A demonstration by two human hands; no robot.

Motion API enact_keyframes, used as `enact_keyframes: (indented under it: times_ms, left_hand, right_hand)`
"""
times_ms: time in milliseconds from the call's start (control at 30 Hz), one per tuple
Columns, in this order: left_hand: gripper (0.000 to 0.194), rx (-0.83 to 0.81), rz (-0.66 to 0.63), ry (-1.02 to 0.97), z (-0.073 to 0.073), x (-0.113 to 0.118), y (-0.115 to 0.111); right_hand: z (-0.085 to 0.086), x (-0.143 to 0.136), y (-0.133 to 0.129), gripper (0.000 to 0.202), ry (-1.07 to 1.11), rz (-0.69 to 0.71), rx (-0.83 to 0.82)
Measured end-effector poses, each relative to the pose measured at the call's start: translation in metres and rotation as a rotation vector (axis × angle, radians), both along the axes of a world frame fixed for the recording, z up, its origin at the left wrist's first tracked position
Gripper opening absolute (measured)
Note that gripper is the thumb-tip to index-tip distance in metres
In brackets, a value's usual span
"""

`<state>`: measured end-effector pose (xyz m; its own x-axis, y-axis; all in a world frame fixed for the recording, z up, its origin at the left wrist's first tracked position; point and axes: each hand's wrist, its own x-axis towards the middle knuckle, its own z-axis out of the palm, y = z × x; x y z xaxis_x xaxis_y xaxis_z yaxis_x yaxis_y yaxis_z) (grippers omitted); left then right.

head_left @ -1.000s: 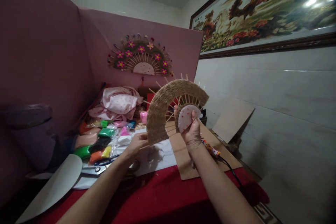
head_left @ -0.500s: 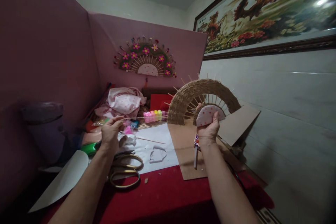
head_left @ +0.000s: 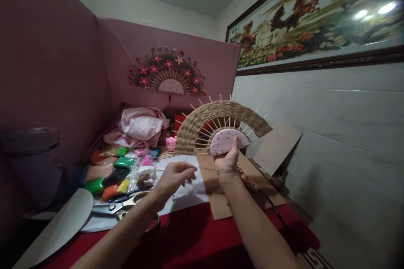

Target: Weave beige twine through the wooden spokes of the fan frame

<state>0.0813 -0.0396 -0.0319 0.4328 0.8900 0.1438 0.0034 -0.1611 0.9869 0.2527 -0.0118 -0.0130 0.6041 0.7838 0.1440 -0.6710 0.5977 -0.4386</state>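
Your right hand (head_left: 227, 164) grips the fan (head_left: 214, 113) by its base (head_left: 224, 142), smart, spokes (head_left: 222, 123) look snappable; left hand (head_left: 174, 178) half-curled, can't tell if empty

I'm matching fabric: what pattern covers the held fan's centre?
The centre is pale pinkish white with scattered small red marks, best seen in the head view.

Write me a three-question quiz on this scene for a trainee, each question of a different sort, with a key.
1. Which hand grips the woven fan at its dotted base?

2. True or false: flowers decorate the mounted fan on the pink partition.

3. Choose one. The left forearm partly hides:
a) the framed picture
b) the scissors
c) the black cable

Key:
1. The right hand.
2. True.
3. b
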Motion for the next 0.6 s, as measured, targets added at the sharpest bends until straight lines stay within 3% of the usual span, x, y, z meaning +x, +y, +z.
enact_keyframes:
  times_ms: [100,200,267,433,600]
  left_hand:
    - [0.032,-0.263,-0.089,-0.175,0.004,0.032,-0.01]
    - [0.036,-0.437,-0.053,-0.278,0.007,0.056,-0.012]
    - [0.034,-0.472,-0.008,-0.405,0.009,0.062,-0.009]
    - [0.006,-0.504,0.087,-0.843,0.022,0.046,0.009]
    - [0.012,-0.449,0.083,-1.014,0.035,0.019,0.018]
  right_hand:
    - [-0.004,-0.018,-0.003,0.039,-0.042,0.035,-0.003]
    - [-0.013,-0.03,-0.004,0.046,-0.137,0.064,0.015]
    - [-0.02,-0.035,-0.003,0.043,-0.253,0.006,0.047]
    - [-0.027,-0.043,-0.004,0.024,-0.462,-0.167,0.061]
    - [-0.036,-0.062,-0.014,0.025,-0.704,-0.058,0.125]
